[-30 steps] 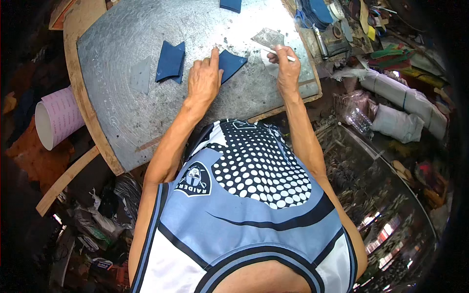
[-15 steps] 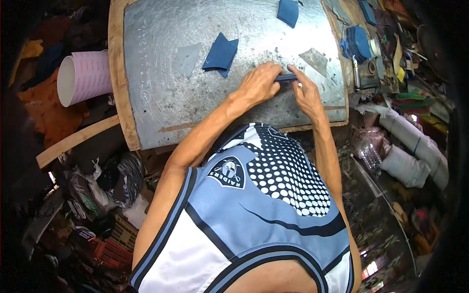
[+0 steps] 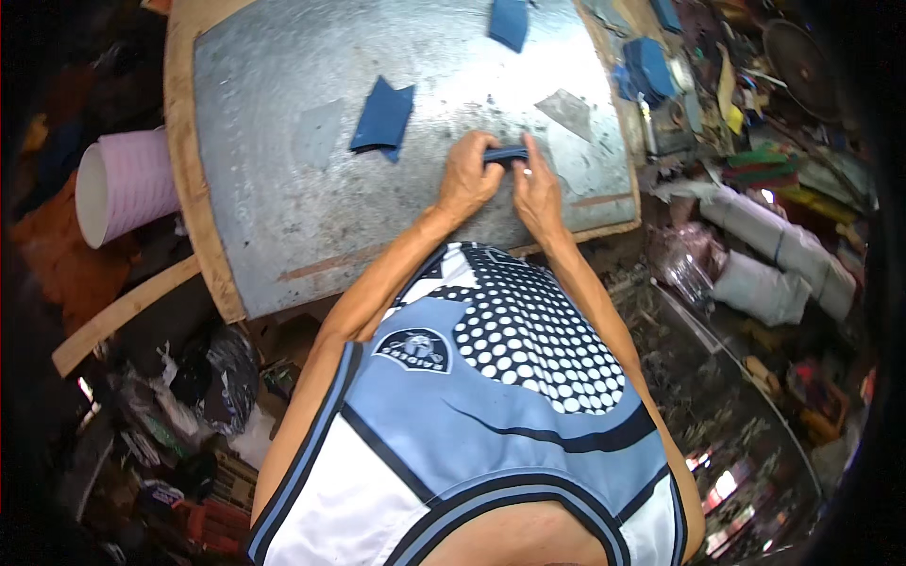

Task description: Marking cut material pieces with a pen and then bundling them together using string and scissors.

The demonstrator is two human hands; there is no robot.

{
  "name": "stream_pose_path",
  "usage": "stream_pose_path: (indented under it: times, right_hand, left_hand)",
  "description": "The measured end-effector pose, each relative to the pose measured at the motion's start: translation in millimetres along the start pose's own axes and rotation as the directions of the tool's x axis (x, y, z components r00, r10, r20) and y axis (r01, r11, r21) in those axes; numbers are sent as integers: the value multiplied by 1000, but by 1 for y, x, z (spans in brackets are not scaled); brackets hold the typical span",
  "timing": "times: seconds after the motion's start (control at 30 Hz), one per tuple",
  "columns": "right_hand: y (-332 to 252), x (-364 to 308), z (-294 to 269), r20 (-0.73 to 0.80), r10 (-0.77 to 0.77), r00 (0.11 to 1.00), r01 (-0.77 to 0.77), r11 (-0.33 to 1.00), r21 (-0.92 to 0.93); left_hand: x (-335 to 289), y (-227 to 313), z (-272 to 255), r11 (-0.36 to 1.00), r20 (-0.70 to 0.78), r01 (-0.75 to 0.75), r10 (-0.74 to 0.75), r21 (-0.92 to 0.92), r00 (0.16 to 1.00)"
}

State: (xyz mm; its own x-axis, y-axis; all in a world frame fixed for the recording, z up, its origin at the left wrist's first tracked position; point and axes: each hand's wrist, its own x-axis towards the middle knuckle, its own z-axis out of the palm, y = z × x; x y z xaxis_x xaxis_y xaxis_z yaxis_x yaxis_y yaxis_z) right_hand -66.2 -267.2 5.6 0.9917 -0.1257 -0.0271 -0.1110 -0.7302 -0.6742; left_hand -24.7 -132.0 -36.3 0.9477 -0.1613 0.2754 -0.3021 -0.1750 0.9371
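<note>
Between my two hands, over the near part of the metal-topped table [image 3: 283,208], a small stack of blue leather-like pieces [image 3: 507,153] is held edge-on. My left hand [image 3: 467,177] grips its left end, fingers curled and thumb beneath. At the other end, my right hand [image 3: 538,189] pinches the stack between thumb and fingers. Left of my hands lie more blue pieces [image 3: 384,118], overlapping at angles. Another blue piece [image 3: 508,24] rests near the far edge. A clear, flat template-like sheet [image 3: 564,113] sits beyond my right hand, and a second pale sheet [image 3: 321,132] is at the left.
A wooden rim [image 3: 193,170] borders the table. Left of it stands a large pinkish roll [image 3: 132,184]. On the right are a blue stack [image 3: 649,71] and assorted tools. White wrapped rolls [image 3: 774,231] lie lower right; plastic bags [image 3: 222,377] crowd the lower left.
The whole view has shifted, so the table appears farther left and slightly turned. Both hands still hold the stack, and its blue edges now show more openly between them.
</note>
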Motion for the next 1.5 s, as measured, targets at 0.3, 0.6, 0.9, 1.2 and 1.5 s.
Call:
stream_pose_path:
  times: [0.3, 0.6, 0.9, 1.2, 1.5]
  right_hand:
    - [-19, 11, -32, 52, -212, 976, 211, 977, 26]
    - [-62, 19, -22, 442, 281, 852, -492, 718, 493]
    - [-79, 9, 3, 453, 206, 867, -451, 712, 538]
    - [-53, -5, -9, 562, 272, 781, -560, 702, 439]
    - [-37, -11, 2, 545, 232, 806, -510, 739, 440]
  left_hand:
    - [14, 19, -34, 986, 299, 162, -147, -28, 943]
    - [18, 33, -120, 693, 400, 641, -513, -329, 760]
    - [18, 37, -110, 585, -109, 464, -691, -665, 715]
    - [87, -17, -173, 773, 122, 632, -633, 50, 765]
    - [82, -16, -163, 722, 38, 685, -691, 102, 722]
